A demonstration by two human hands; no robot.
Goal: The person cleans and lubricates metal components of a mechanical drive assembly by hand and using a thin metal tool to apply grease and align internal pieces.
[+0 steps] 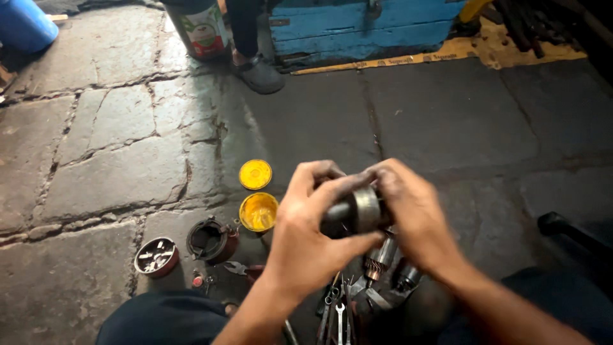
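Both my hands hold a round metal motor part (pixel 356 211), a dark cylinder with a shiny steel ring. My left hand (pixel 306 236) wraps it from the left, thumb under it. My right hand (pixel 412 214) grips its right end. Directly beneath them on the stone floor lie a power drill (pixel 383 265) with its chuck and several small spanners (pixel 335 313). My knees show at the bottom edge.
An open yellow grease tin (pixel 258 212) and its yellow lid (pixel 255 174) sit left of my hands. Further left are a dark round housing (pixel 211 240) and a red cup of small parts (pixel 156 257). Another person's grey shoe (pixel 260 75) stands by a blue wooden box (pixel 364 25).
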